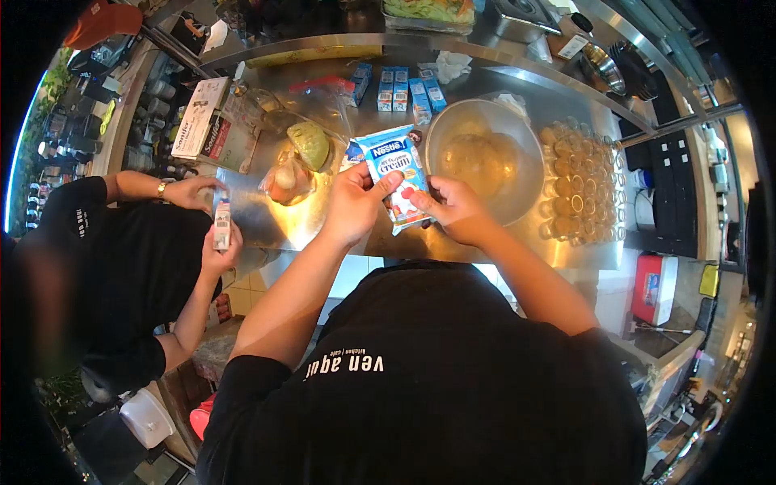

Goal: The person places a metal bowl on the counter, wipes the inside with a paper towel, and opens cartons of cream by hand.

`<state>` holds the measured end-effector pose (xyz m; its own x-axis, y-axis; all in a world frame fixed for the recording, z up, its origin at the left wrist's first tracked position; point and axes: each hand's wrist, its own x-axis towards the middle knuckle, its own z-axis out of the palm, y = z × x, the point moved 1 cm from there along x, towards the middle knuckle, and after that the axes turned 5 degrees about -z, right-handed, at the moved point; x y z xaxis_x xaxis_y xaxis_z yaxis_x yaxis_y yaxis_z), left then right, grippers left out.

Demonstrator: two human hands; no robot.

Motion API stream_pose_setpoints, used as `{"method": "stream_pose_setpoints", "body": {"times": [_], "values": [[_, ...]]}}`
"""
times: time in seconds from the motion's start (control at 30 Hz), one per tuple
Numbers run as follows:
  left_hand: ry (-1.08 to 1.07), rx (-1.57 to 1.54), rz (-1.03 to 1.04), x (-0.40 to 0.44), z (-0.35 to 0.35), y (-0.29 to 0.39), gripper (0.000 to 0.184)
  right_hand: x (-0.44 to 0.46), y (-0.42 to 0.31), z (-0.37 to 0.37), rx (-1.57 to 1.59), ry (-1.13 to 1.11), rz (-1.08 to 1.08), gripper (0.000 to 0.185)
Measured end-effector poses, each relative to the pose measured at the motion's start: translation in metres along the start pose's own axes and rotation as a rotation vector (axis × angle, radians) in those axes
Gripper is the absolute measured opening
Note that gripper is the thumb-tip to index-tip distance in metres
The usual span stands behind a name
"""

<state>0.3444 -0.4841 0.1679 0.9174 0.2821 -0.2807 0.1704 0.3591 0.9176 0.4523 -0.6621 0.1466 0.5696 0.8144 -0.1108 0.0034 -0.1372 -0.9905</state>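
- Our left hand (353, 204), just left of the middle of the frame, pinches the left side of a blue-and-white cream pack (400, 167), with its thumb laid across the printed front.
- Our right hand (461, 212) pinches the pack's lower right edge between thumb and fingers, so we have the pack in both hands, slightly tilted, over the metal counter (578, 257) at the centre of the frame.
- At the left of the frame we see a co-worker's upper hand (194, 194) and lower hand (220, 257), both on a small carton (221, 220).
- Above them, in the upper left, stands a Sonifer box (200, 117).
- Between that box and our left hand lie a clear bag of food (287, 179) and a yellow-green bundle (308, 145).
- Near the top centre we have several blue cartons (400, 87) grouped together.
- Just right of the pack sits a large bowl (527, 149); its contents we cannot make out.
- Right of the bowl are close rows of glass cups (575, 182).
- Farther right, below the cups' level, we see a red-and-white cooler (655, 288).
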Motion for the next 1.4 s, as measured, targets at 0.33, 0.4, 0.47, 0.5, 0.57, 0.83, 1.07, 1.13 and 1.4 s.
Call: {"method": "stream_pose_setpoints", "body": {"times": [0.33, 0.4, 0.47, 0.5, 0.57, 0.83, 1.07, 1.13, 1.4], "values": [[-0.194, 0.247, -0.194, -0.010, -0.004, -0.011, 0.039, 0.001, 0.015, -0.005, 0.152, 0.004, 0.038, 0.035], [-0.191, 0.161, -0.139, -0.009, -0.003, -0.015, 0.038, -0.007, 0.012, -0.007, 0.198, -0.004, 0.036, 0.036], [-0.169, 0.177, -0.151, -0.008, -0.002, -0.017, 0.038, -0.013, 0.009, -0.009, 0.230, -0.158, 0.227, 0.036], [-0.147, 0.195, -0.164, -0.007, -0.003, -0.018, 0.038, -0.014, 0.010, -0.008, 0.230, -0.157, 0.228, 0.036], [-0.168, 0.175, -0.171, -0.005, -0.006, -0.020, 0.038, -0.014, 0.013, -0.006, 0.168, -0.089, 0.266, 0.033], [-0.099, 0.101, -0.194, 0.003, -0.010, -0.036, 0.038, -0.006, 0.005, -0.007, 0.228, -0.122, 0.235, 0.036], [-0.157, -0.073, -0.134, 0.003, -0.003, -0.036, 0.033, -0.002, 0.023, -0.001, 0.199, -0.031, 0.155, 0.034], [-0.141, 0.003, -0.115, 0.003, -0.004, -0.034, 0.032, -0.003, 0.020, 0.000, 0.195, -0.034, 0.153, 0.033], [-0.071, -0.048, -0.150, 0.000, -0.017, -0.048, 0.020, -0.009, 0.036, 0.016, 0.259, -0.065, 0.123, 0.026]]}}
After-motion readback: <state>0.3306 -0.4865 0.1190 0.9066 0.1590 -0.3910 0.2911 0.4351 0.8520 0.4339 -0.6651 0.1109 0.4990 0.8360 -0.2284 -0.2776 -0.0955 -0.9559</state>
